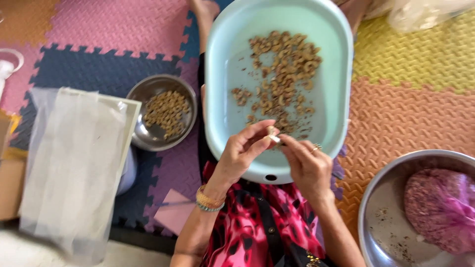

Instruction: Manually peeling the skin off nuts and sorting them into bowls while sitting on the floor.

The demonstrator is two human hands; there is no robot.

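Red and black patterned cloth [257, 232] is seen nearest, at the bottom, on the lap of the person. Just above it, both hands are held close together over the near edge of a light blue tub [217, 74]. One small pale nut [272, 135] is pinched between the fingertips of the left hand [242, 151], and it is touched by the fingertips of the right hand [308, 165] too. Gold bangles [210, 200] are worn on the left wrist, and a ring [316, 147] is worn on a right finger.

More brown nuts [282, 74] are spread in the middle and far part of the tub, with small crumbs among them.

To the left of the tub, a small metal bowl [141, 136] is set on the floor, and a heap of nuts [167, 111] is held in it. Further left, a clear plastic bag [71, 168] is laid over a white tray [132, 106].

At the near right, a big metal bowl [383, 217] is seen, with a pink bag [440, 207] inside it. All of this is set on foam floor mats [410, 113] in pink, blue, yellow and orange.
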